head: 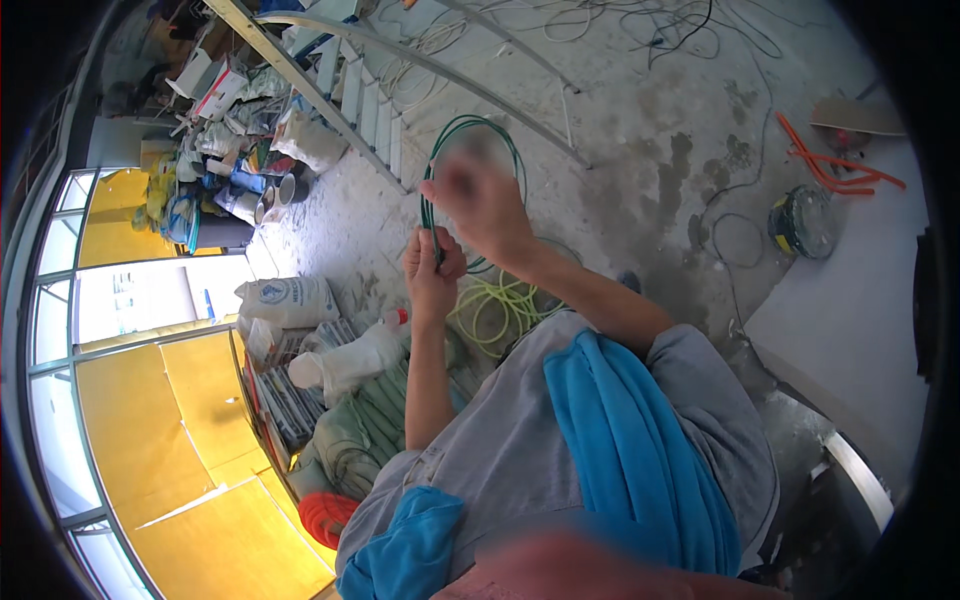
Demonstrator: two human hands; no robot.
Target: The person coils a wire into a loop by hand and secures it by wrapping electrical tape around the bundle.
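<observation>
A coil of thin green cable [517, 155] is held up in front of me in several loops. My left hand [436, 259] grips the bundled strands at the coil's lower left. My right hand [484, 199] is at the coil, its thumb by the left side of the loops. Blur covers the fingers of that hand, so their hold cannot be made out. Below both hands, a loose tangle of yellow-green cable [495, 309] lies on the concrete floor near my body.
An aluminium stepladder [367, 112] stands ahead. To the left are a white sack [289, 301], a plastic bottle [349, 358] and heaped clutter. At right lie orange pipes [825, 161], a bucket [804, 223] and a white board [847, 315]. Loose cables [435, 49] trail across the far floor.
</observation>
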